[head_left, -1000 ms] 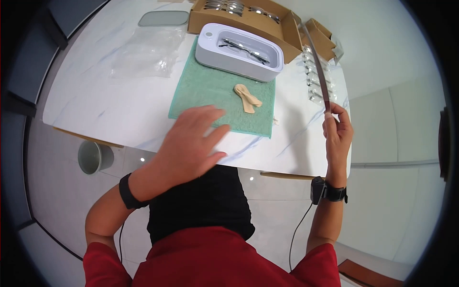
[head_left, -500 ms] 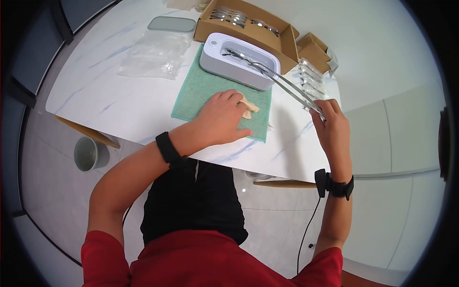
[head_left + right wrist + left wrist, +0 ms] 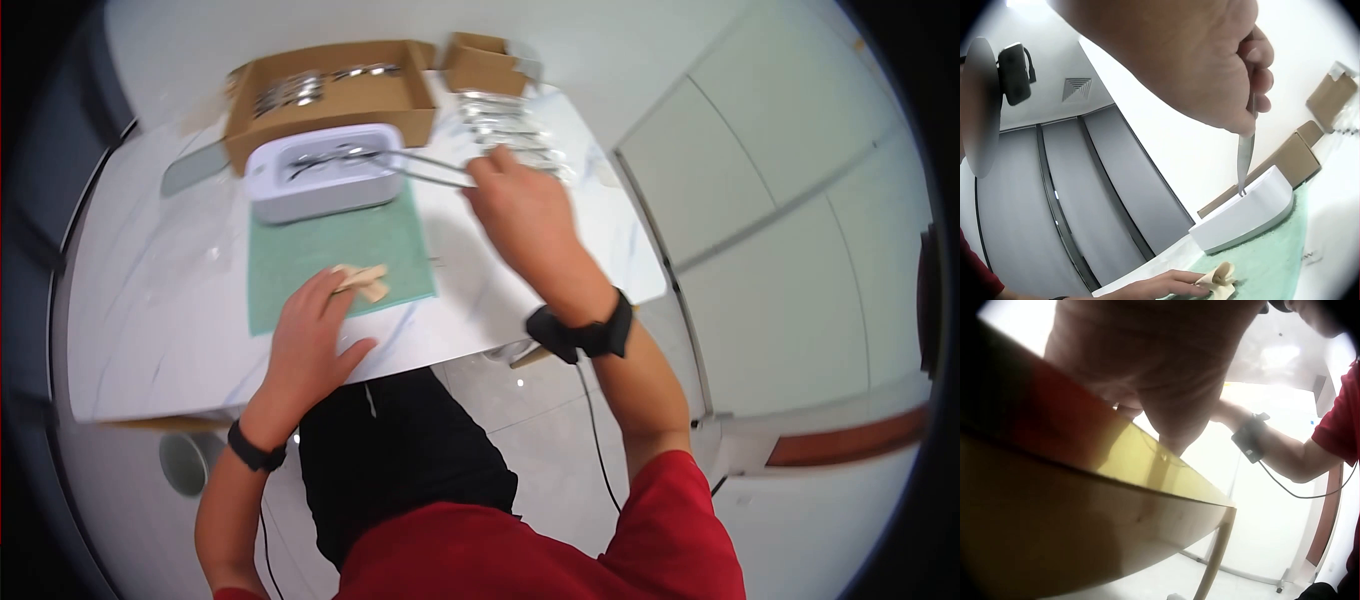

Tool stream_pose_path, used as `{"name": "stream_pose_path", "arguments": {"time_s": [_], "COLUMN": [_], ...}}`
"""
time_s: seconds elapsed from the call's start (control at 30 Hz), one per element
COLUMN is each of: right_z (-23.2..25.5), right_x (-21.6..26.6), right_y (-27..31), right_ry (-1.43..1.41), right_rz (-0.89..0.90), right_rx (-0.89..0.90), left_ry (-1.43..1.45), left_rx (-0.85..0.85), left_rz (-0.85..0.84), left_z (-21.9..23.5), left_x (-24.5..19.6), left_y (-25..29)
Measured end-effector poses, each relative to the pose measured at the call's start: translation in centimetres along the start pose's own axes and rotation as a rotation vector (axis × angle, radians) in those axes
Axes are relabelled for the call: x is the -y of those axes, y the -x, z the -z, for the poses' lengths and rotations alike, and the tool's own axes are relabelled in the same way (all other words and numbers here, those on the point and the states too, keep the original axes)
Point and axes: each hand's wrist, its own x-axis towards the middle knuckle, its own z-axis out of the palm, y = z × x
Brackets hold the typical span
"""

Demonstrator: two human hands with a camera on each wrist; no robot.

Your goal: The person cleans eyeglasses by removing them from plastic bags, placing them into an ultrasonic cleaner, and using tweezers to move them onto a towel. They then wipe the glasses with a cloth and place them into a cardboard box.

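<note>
Head view: state the right hand (image 3: pixel 525 215) and its load.

It grips a pair of metal tweezers (image 3: pixel 430 179), fingers curled around the handle end. The tweezers extend to the spectacles (image 3: pixel 345 153) lying in the open basin of the white device (image 3: pixel 325 200). Blur prevents confirming whether the tips pinch the frame.

Does the right wrist view support this?

It does. Thumb and fingers are closed on the tweezers (image 3: pixel 1245 156), whose tips point down at the device's opening.

And the left hand (image 3: pixel 310 340)?

Fingers extended and relaxed, thumb spread apart. The fingertips touch the crumpled beige cloth (image 3: pixel 370 284) on the green towel (image 3: pixel 340 240); no firm grip is seen. The left wrist view shows mainly the table's underside and blurred skin, so it cannot settle the finger state.

Record the surroundings.

The device stands on the far part of the towel. Directly behind it is an open cardboard box (image 3: pixel 388 98) with more eyewear (image 3: pixel 290 92) in it. A smaller carton (image 3: pixel 482 68) stands to the box's right, with a row of clear-wrapped items (image 3: pixel 505 130) in front. A grey lid (image 3: pixel 195 170) lies left of the device on the marbled table (image 3: pixel 150 345).
</note>
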Motion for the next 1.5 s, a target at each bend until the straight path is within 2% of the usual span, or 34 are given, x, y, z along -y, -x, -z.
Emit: {"name": "stream_pose_path", "arguments": {"time_s": [0.1,0.23,0.37,0.53,0.57,0.67,0.77,1.1,1.17,1.23,1.37,1.4,1.5], "right_z": [-0.3,-2.1,-0.9,1.8,1.1,1.7,2.0,2.7,2.2,2.0,0.9,0.8,0.0], "right_x": [0.7,0.4,0.5,-0.5,0.2,0.5,0.2,1.2,1.2,1.4,2.0,2.1,1.5], "right_y": [-0.1,-0.2,0.2,0.3,0.5,-0.2,-0.3,-1.7,-1.6,-1.6,-1.9,-2.0,-1.9], "right_ry": [0.015,-0.007,-0.049,-0.075,-0.045,-0.038,-0.038,-0.037,-0.027,0.018,0.047,0.026,-0.036], "right_rz": [0.007,0.054,-0.053,-0.025,-0.018,-0.043,0.021,0.034,0.050,0.021,0.105,0.142,0.134], "right_rx": [0.029,-0.075,0.028,0.004,-0.003,0.047,0.014,0.055,0.069,0.158,0.160,0.090,0.040], "left_ry": [-0.019,-0.009,0.009,0.022,0.023,0.026,0.050,0.045,0.070,0.037,-0.008,0.004,0.001], "left_rx": [0.003,-0.019,-0.075,-0.098,-0.119,-0.116,-0.105,-0.106,-0.109,-0.084,-0.069,-0.075,-0.105], "left_rz": [-0.011,-0.033,-0.062,-0.072,-0.079,-0.073,-0.070,-0.047,-0.039,-0.044,-0.043,-0.068,-0.057], "left_z": [0.1,-1.0,-0.9,-0.6,-1.7,-1.5,-1.6,-0.6,-1.0,-0.9,-0.8,-0.8,-0.9], "left_x": [-0.6,0.5,0.8,0.2,1.4,1.7,1.3,1.0,1.1,1.0,0.3,0.3,0.5], "left_y": [0.5,0.9,1.3,1.2,1.8,1.9,1.8,2.0,1.9,1.9,1.5,1.4,2.1]}}
